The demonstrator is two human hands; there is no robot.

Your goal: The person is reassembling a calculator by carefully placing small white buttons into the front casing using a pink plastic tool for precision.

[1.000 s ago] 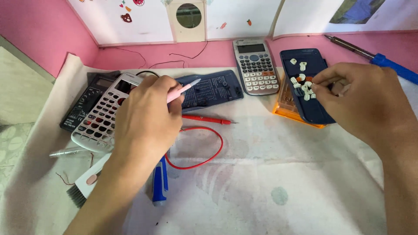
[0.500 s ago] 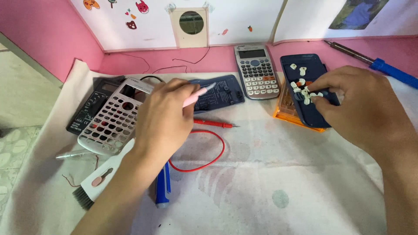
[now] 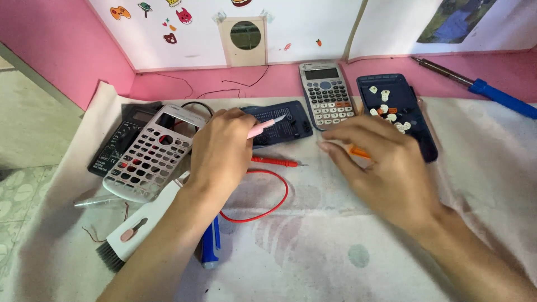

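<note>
My left hand (image 3: 221, 151): fingers closed around a pink pen-like tool (image 3: 266, 126), tip resting over the dark blue circuit panel (image 3: 279, 122) just beyond. Grey keypad shell (image 3: 152, 155) lies just left of it. My right hand (image 3: 386, 168): fingers loosely curled, holding nothing, hovering above the cloth-covered desk (image 3: 335, 246). Beyond them sits a dark tray (image 3: 411, 126) with loose white keys (image 3: 386, 106).

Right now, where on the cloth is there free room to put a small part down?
Free: near cloth between the forearms, below the red wire. Crowded: far strip with grey calculator and dark cover holding loose keys.
</note>
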